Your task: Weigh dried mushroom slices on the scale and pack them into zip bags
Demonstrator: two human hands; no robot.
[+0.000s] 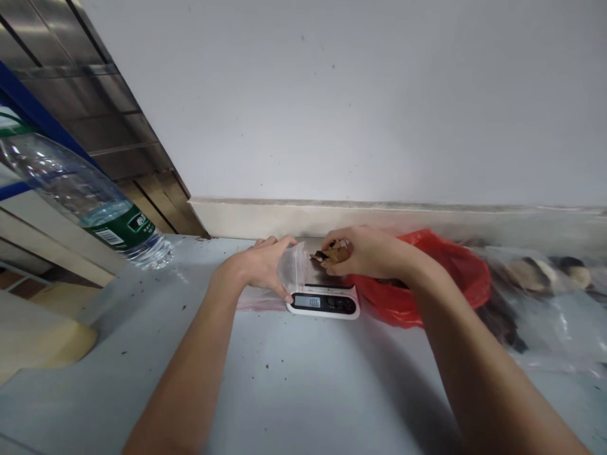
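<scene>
My left hand [262, 265] is closed on a small clear zip-lock bag [293, 265], its mouth held wide toward the right. Between the fingers of my right hand [353, 253] are dry, brown, curled pieces [332, 255] that look like dried fungus or peel; the exact kind is unclear. They sit just right of the bag's mouth, above a white digital scale [324, 303] whose display reads about 10.6. Under my right forearm stands an open red plastic bag [455, 268], with dark contents partly hidden. Flat plastic bags [260, 298] lie beneath my left hand.
A part-filled water bottle [114, 215] stands at the left. Clear bags with dark and pale dried pieces [531, 275] lie at the right. A white wall [351, 114] rises behind the grey table [284, 392], which has scattered crumbs.
</scene>
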